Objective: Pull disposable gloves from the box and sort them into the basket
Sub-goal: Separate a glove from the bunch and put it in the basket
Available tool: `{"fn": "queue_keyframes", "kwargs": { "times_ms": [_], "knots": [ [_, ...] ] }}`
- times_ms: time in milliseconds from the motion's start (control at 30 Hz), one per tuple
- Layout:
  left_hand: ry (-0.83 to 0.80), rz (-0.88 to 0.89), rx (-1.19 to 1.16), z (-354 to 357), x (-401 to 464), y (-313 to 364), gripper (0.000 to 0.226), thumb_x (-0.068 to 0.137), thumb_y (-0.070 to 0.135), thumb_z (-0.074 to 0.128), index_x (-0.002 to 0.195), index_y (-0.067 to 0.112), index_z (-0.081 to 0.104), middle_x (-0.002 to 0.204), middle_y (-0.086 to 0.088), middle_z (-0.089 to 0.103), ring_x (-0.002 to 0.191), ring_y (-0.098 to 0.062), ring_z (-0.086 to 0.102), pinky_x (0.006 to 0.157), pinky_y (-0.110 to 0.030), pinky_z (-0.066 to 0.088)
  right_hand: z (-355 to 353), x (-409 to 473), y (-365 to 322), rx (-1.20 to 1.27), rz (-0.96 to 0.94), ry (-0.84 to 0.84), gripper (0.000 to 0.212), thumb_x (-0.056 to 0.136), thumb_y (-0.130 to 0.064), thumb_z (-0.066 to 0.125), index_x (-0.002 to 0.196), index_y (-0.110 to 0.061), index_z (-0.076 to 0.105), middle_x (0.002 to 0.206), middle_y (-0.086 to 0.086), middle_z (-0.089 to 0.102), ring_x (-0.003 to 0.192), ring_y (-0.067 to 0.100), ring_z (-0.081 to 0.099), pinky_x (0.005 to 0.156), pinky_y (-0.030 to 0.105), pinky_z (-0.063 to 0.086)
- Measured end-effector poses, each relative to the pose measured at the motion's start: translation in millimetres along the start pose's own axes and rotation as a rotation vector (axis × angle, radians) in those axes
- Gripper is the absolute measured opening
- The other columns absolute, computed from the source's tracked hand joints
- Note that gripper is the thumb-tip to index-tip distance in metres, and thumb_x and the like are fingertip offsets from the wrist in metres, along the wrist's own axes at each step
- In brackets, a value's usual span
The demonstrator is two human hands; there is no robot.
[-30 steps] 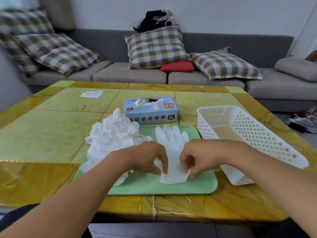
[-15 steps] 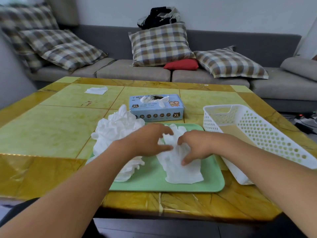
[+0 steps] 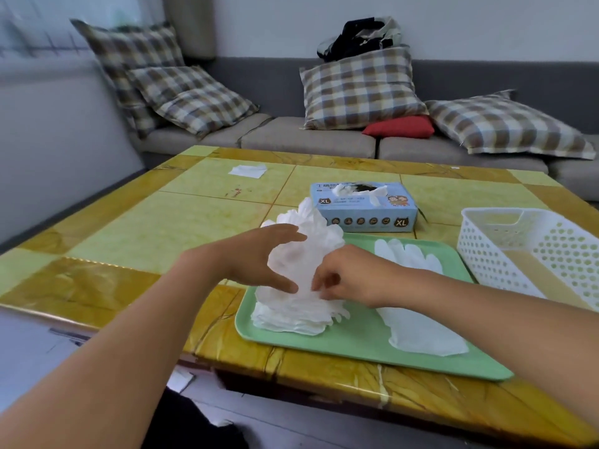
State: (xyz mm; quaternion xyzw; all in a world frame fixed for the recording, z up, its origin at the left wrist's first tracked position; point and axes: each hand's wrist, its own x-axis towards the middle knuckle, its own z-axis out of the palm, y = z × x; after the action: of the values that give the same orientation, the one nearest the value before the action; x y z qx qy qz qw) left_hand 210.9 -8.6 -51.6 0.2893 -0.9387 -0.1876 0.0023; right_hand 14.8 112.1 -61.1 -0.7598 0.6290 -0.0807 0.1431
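Spanning most of the view, the yellow tiled table (image 3: 146,228) carries every item of the task. On its near right part lies the green tray (image 3: 356,345), with the white perforated basket (image 3: 505,254) just beside it on the right; no glove shows in the basket. The blue glove box (image 3: 363,207) stands behind the tray, a glove protruding from its slot. On the tray's left end sits the loose pile of gloves (image 3: 301,306); on its right part lies one flattened glove (image 3: 421,335), fingers pointing away.

Step in hand, as judged: separating the next glove from the pile. The left hand (image 3: 259,257) is spread, thumb and fingers around the pile's left flank. The right hand (image 3: 346,277) has its fingers curled at the pile's right edge and appears to pinch glove material there. The next move calls for lifting a single layer free while the left hand steadies the remainder.

Difference from half a second earlier: both hands were then on the flattened glove; they have shifted left to the pile, and that glove now lies untouched.
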Motion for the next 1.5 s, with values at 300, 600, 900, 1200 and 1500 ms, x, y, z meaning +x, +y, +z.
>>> {"fn": "queue_keyframes", "kwargs": {
  "times_ms": [300, 600, 900, 1200, 1500],
  "knots": [
    [-0.029, -0.027, 0.042, 2.4, 13.8, -8.6, 0.147, 0.059, 0.047, 0.094, 0.158, 0.034, -0.014, 0.166, 0.018, -0.015, 0.154, -0.009, -0.006, 0.126, -0.042, 0.013, -29.3, -12.9, 13.1, 0.751, 0.266, 0.111, 0.016, 0.1, -0.01, 0.056, 0.087, -0.014, 0.065, 0.082, -0.005, 0.065, 0.073, 0.009, 0.06, 0.063, 0.019, 0.049],
    [-0.079, -0.084, 0.051, 10.6, 27.3, -3.2, 0.139, 0.062, 0.036, 0.093, 0.157, 0.037, -0.008, 0.165, 0.008, 0.013, 0.149, -0.022, 0.02, 0.117, -0.043, 0.032, -70.5, -44.6, 38.0, 1.363, 0.355, -0.067, 0.027, 0.089, -0.02, 0.056, 0.112, -0.007, 0.062, 0.088, 0.008, 0.065, 0.072, 0.018, 0.061, 0.063, 0.028, 0.054],
    [-0.089, -0.144, 0.077, 13.9, 35.6, 25.0, 0.146, 0.059, 0.016, 0.088, 0.148, 0.05, -0.022, 0.158, 0.019, -0.011, 0.147, -0.034, 0.017, 0.105, -0.049, 0.046, -101.1, -79.7, 59.7, 1.61, 0.354, 0.243, 0.02, 0.096, -0.012, 0.049, 0.111, -0.006, 0.06, 0.095, 0.01, 0.06, 0.078, 0.019, 0.06, 0.07, 0.03, 0.056],
    [0.204, 0.105, -0.744, -13.1, 34.4, 126.2, 0.082, 0.062, 0.058, 0.083, 0.136, 0.037, 0.053, 0.134, 0.013, 0.057, 0.119, -0.01, 0.062, 0.101, -0.038, 0.051, -104.0, -91.7, 62.5, 1.716, 0.382, 0.386, 0.037, 0.096, -0.003, 0.035, 0.082, 0.001, 0.069, 0.072, 0.011, 0.07, 0.057, 0.017, 0.069, 0.057, 0.026, 0.06],
    [-0.04, 0.094, -1.165, 2.7, 62.9, 157.4, 0.065, 0.078, 0.04, 0.083, 0.135, 0.02, 0.06, 0.126, -0.003, 0.07, 0.117, -0.021, 0.066, 0.104, -0.041, 0.048, -103.4, -104.9, 64.8, 1.55, 0.47, 0.31, 0.024, 0.093, -0.018, 0.047, 0.108, -0.003, 0.059, 0.093, 0.01, 0.057, 0.081, 0.023, 0.058, 0.073, 0.031, 0.052]
  ]
}}
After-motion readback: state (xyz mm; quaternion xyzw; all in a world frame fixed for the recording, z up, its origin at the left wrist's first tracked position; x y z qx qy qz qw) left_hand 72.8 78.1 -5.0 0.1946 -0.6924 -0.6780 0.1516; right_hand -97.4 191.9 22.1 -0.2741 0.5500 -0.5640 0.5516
